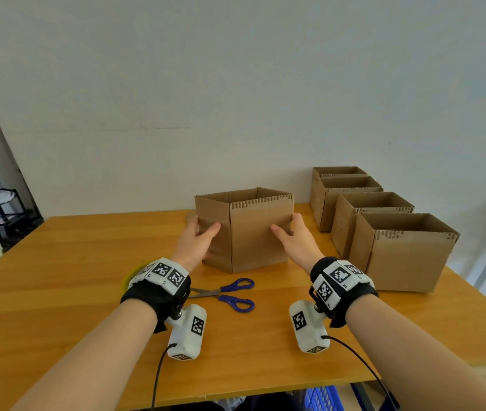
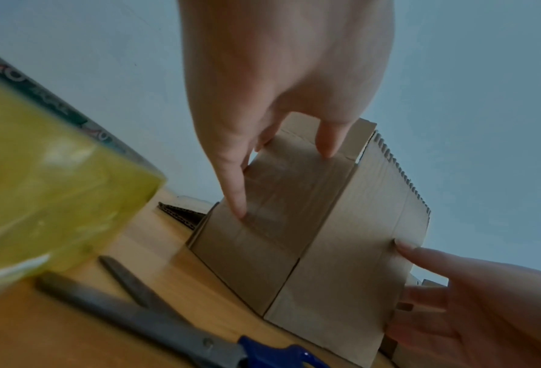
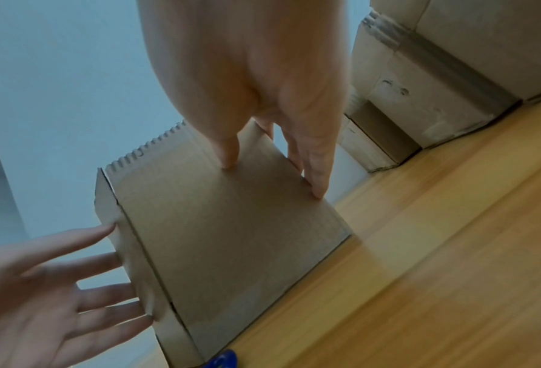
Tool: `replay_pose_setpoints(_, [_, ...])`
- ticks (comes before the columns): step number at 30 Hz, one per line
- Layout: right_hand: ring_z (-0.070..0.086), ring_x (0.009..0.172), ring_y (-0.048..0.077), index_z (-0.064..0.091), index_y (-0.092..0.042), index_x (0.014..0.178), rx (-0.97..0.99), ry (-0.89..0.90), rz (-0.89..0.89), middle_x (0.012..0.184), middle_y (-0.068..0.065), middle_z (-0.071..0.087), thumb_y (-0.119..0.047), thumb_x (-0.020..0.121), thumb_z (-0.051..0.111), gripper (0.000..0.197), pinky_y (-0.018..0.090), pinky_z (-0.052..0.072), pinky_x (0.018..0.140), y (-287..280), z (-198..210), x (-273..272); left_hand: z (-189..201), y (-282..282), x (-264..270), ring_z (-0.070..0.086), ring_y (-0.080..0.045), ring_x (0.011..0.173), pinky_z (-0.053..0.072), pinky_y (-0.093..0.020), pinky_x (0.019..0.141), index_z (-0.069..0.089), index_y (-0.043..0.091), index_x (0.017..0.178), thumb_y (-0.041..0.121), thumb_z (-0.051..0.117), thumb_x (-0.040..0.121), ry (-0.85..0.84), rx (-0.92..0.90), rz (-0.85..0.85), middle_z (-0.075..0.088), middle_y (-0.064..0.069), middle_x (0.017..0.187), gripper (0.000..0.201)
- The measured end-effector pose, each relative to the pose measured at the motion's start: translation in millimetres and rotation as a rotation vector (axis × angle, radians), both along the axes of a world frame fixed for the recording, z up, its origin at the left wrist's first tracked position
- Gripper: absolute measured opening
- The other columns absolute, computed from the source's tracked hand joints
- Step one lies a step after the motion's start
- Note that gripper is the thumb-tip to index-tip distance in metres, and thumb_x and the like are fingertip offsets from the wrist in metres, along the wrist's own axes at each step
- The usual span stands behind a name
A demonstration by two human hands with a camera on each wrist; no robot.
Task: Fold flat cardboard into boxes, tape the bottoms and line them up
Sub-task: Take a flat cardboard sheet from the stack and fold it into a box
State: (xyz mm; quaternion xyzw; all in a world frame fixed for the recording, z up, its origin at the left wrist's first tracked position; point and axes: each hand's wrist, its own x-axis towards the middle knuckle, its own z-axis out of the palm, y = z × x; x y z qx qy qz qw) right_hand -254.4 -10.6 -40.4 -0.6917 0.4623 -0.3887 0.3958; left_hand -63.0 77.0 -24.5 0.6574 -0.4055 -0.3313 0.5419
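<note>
open-topped box (image 1: 253,232) stood upright mid-table (image 1: 57,262), nearer the back edge. left hand (image 1: 197,241) and right hand (image 1: 292,237) flanked it, fingers straight and slightly spread, tips pressing its side walls. four finished boxes (image 1: 384,221) lined the right edge; scissors (image 1: 229,293) lay just before the box.

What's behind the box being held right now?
A flat cardboard piece lies on the table behind the held box; the left wrist view shows its corrugated edge. The box hides the rest of it.
</note>
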Motion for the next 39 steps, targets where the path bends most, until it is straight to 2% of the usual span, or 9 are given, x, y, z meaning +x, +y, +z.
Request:
replay_pose_setpoints(2, [0.050, 0.120, 0.024, 0.033, -0.015, 0.137, 0.004, 0.007, 0.009, 0.135, 0.007, 0.050, -0.032, 0.096, 0.053, 0.048, 0.033, 0.045, 0.094, 0.4, 1.6, 1.6, 3.6, -0.2, -0.7, 0.048, -0.016, 0.107, 0.045, -0.042, 0.098, 0.038, 0.025, 0.138, 0.030, 0.049, 0.097, 0.064, -0.005, -0.022, 0.048, 0.005, 0.119, 0.042])
replay_pose_setpoints(7, [0.051, 0.119, 0.024, 0.031, -0.016, 0.139, 0.012, 0.027, 0.057, 0.135, 0.007, 0.050, -0.034, 0.096, 0.053, 0.052, 0.034, 0.047, 0.093, 5.0, 4.7, 8.4, 10.0, -1.2, -1.5, 0.046, -0.022, 0.112, 0.043, -0.041, 0.091, 0.030, 0.022, 0.142, 0.036, 0.040, 0.099, 0.116, -0.007, -0.019, 0.045, -0.004, 0.135, 0.046])
replay_pose_setpoints(11, [0.052, 0.117, 0.022, 0.030, -0.016, 0.140, 0.008, 0.031, 0.071, 0.135, 0.006, 0.050, -0.034, 0.096, 0.053, 0.053, 0.030, 0.046, 0.090, 12.3, 5.8, 13.5, 10.6, -0.2, -2.0, 0.044, -0.023, 0.122, 0.038, -0.053, 0.103, 0.036, 0.026, 0.141, 0.057, 0.030, 0.096, 0.098, 0.007, -0.036, 0.046, -0.001, 0.140, 0.055])
replay_pose_setpoints(13, [0.052, 0.113, 0.019, 0.030, -0.017, 0.140, 0.007, 0.034, 0.081, 0.134, 0.006, 0.051, -0.033, 0.096, 0.052, 0.052, 0.028, 0.045, 0.087, 15.7, 6.2, 15.1, 11.8, 1.5, -3.5, 0.042, -0.021, 0.125, 0.036, -0.050, 0.103, 0.040, 0.028, 0.140, 0.068, 0.024, 0.091, 0.092, 0.038, -0.059, 0.046, 0.001, 0.140, 0.065])
replay_pose_setpoints(18, [0.052, 0.111, 0.018, 0.032, -0.016, 0.139, 0.024, 0.024, 0.082, 0.132, 0.007, 0.052, -0.031, 0.097, 0.051, 0.049, 0.029, 0.046, 0.089, 20.9, 5.6, 14.6, 11.2, 5.6, -1.4, 0.032, -0.023, 0.136, 0.029, -0.051, 0.105, 0.034, 0.033, 0.144, 0.074, 0.016, 0.087, 0.073, 0.060, -0.081, 0.037, -0.001, 0.149, 0.072])
replay_pose_setpoints(24, [0.054, 0.113, 0.021, 0.037, -0.015, 0.134, 0.061, -0.002, 0.067, 0.129, 0.009, 0.055, -0.031, 0.097, 0.050, 0.043, 0.034, 0.049, 0.092, 24.5, 8.4, 12.8, 11.3, 2.2, 3.2, 0.032, -0.024, 0.136, 0.031, -0.059, 0.104, 0.034, 0.038, 0.142, 0.080, 0.029, 0.080, 0.154, 0.058, -0.106, 0.037, 0.000, 0.148, 0.075])
replay_pose_setpoints(29, [0.051, 0.117, 0.019, 0.040, -0.011, 0.133, 0.087, -0.011, 0.052, 0.130, 0.005, 0.052, -0.038, 0.096, 0.050, 0.046, 0.029, 0.044, 0.094, 26.1, 13.0, 10.7, 14.3, -2.7, 9.0, 0.038, -0.028, 0.131, 0.035, -0.065, 0.098, 0.039, 0.037, 0.139, 0.085, 0.050, 0.057, 0.228, 0.038, -0.133, 0.042, 0.000, 0.144, 0.096])
replay_pose_setpoints(34, [0.046, 0.125, 0.023, 0.034, -0.016, 0.142, 0.242, -0.167, 0.067, 0.141, 0.004, 0.045, -0.062, 0.093, 0.034, 0.067, 0.044, 0.039, 0.107, 24.6, 19.5, 10.7, 20.2, 0.1, 11.9, 0.036, -0.030, 0.131, 0.033, -0.068, 0.097, 0.038, 0.040, 0.138, 0.081, 0.044, 0.068, 0.210, 0.077, -0.156, 0.039, 0.000, 0.144, 0.081])
replay_pose_setpoints(39, [0.048, 0.126, 0.029, 0.041, -0.021, 0.140, 0.368, -0.339, 0.080, 0.137, 0.008, 0.050, -0.058, 0.097, 0.022, 0.060, 0.043, 0.039, 0.105, 26.8, 27.2, 6.1, 21.5, 4.2, 14.3, 0.043, -0.031, 0.124, 0.033, -0.068, 0.097, 0.041, 0.038, 0.137, 0.073, 0.038, 0.082, 0.219, 0.122, -0.189, 0.047, -0.005, 0.136, 0.066])
